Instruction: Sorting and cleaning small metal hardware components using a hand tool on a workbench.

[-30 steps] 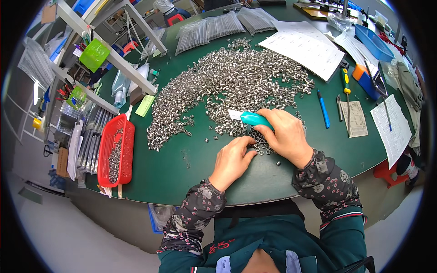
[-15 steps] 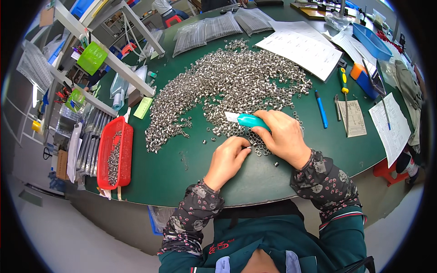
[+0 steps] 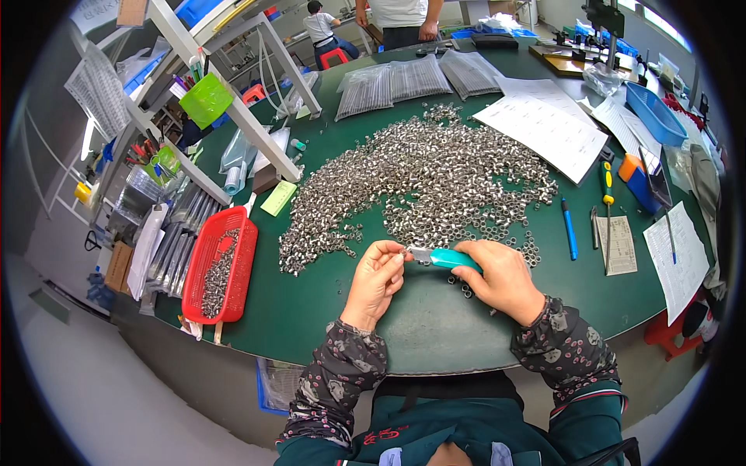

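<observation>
My right hand (image 3: 501,278) grips a utility knife by its teal handle (image 3: 451,259), its short flat blade (image 3: 420,254) directed left. At the blade's tip, my left hand (image 3: 375,281) pinches a small metal ring (image 3: 405,253) between thumb and fingertips. The fingers cover most of this ring, and whether the blade touches it or enters it I cannot tell. Just beyond both hands spreads a wide heap of small shiny metal rings (image 3: 458,175). Several loose rings (image 3: 466,292) lie beneath the knife and my right hand.
On the left, a red plastic basket (image 3: 250,268) holds more rings. Bagged rods (image 3: 392,81) and paper sheets (image 3: 544,132) lie along the back. To the right are a blue pen (image 3: 569,231), a yellow-handled screwdriver (image 3: 607,182) and a blue tray (image 3: 653,113). Two people are in the background.
My left hand has lifted off the table with a ring, up to the blade. The knife has come from over the heap toward my left fingers. The whole view has shifted.
</observation>
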Available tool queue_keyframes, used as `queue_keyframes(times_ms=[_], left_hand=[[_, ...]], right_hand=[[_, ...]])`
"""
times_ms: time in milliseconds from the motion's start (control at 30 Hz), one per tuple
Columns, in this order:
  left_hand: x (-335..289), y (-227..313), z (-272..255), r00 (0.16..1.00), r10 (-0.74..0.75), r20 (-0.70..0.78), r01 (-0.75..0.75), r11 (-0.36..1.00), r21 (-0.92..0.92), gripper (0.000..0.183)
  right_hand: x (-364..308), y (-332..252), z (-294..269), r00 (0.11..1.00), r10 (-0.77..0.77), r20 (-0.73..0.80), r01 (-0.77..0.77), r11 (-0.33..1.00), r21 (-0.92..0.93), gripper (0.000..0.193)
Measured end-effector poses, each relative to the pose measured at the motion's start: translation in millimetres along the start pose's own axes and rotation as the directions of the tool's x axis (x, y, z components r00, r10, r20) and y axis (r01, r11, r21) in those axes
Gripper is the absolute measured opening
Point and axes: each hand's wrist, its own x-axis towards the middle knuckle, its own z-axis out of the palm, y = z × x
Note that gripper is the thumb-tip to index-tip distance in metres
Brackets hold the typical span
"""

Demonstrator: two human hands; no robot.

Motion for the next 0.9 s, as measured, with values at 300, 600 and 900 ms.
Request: queue_keyframes(times_ms=[300,600,900], left_hand=[[2.2,-2.5,-2.2,0.999,-0.038,-0.01,0.037,0.999,-0.037,0.014],[0.5,-3.6,1.8,0.999,-0.042,-0.012,0.042,0.999,-0.02,0.014],[-0.4,-4.3,1.2,0.997,-0.051,-0.065,0.056,0.996,0.072,0.012]], right_hand=[[0.5,1.3,1.0,0.995,0.032,0.097,-0.037,0.998,0.051,0.024],[-0.4,1.2,0.5,0.983,0.061,0.172,-0.076,0.994,0.08,0.024],[-1.1,-0.4,1.8,0.986,0.056,0.159,-0.058,0.998,0.009,0.022]])
